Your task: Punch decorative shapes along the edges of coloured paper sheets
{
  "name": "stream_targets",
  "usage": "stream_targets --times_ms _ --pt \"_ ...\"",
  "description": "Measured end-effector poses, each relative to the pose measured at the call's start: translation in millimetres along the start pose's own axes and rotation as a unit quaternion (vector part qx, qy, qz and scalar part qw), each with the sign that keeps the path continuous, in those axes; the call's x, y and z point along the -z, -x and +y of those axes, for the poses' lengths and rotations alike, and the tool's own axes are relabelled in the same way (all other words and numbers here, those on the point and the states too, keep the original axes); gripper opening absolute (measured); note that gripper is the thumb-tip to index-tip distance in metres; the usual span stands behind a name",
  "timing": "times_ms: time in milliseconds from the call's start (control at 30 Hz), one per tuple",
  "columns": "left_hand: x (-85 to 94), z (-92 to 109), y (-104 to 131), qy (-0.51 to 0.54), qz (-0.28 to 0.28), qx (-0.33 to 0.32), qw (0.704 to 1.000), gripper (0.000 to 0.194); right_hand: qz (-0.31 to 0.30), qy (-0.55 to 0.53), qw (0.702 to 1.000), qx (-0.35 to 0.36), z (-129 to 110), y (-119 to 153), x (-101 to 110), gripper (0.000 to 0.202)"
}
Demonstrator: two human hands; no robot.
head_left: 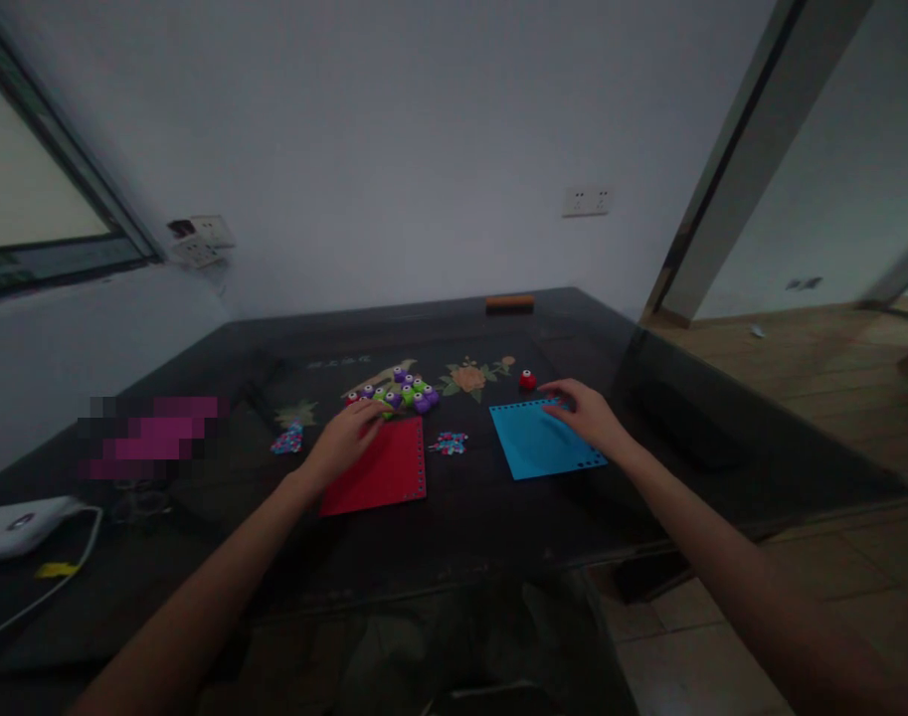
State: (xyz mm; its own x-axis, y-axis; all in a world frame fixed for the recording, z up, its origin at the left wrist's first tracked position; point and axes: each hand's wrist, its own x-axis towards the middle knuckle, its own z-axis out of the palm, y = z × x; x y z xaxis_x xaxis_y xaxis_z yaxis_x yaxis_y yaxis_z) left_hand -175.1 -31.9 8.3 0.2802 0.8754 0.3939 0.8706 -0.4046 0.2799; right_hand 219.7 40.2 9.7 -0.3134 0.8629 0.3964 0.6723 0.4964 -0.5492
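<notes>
My left hand [343,438] hovers over the far left part of a red sheet [383,467] with punched holes along its right edge. Its fingers are apart beside a cluster of small purple, green and red balls with eyes [413,393]; the hand partly hides them. My right hand [586,413] is above the far right part of a blue sheet [539,447] with punched holes. Its thumb and fingers are spread, with nothing visible between them. Just left of those fingertips, a single red ball with an eye [527,380] sits past the sheet's far edge.
Small piles of colourful bits lie between the sheets [450,444] and at the left [287,439]. A brown bar [509,304] rests at the back of the dark table [483,527]. A white device [21,527] with a cable sits at the left.
</notes>
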Motion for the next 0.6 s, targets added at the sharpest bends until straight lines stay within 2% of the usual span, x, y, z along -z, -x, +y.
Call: stream_targets --times_ms 67,133,233,333,467,600 --pt "0.9 -22 10 -0.009 0.001 0.022 1.000 0.030 -0.019 -0.002 0.999 0.042 -25 -7 -12 0.027" --pt "2.8 -34 17 -0.006 0.000 0.030 1.000 0.030 -0.048 -0.001 0.995 0.090 -51 -15 -30 0.026" --pt "6.3 -40 20 0.000 -0.005 0.030 1.000 0.032 -0.087 0.028 0.982 0.163 -86 -30 -62 0.027" --pt "6.7 -40 20 -0.001 -0.036 0.027 0.999 0.035 -0.131 0.060 0.970 0.195 -112 -47 -95 0.026" --pt "2.3 -42 22 -0.008 -0.073 0.046 0.996 0.045 -0.163 0.089 0.963 0.194 -124 -60 -129 0.024" --pt "-3.2 -47 24 -0.024 -0.090 0.053 0.994 0.059 -0.172 0.136 0.952 0.213 -122 -59 -147 0.035"
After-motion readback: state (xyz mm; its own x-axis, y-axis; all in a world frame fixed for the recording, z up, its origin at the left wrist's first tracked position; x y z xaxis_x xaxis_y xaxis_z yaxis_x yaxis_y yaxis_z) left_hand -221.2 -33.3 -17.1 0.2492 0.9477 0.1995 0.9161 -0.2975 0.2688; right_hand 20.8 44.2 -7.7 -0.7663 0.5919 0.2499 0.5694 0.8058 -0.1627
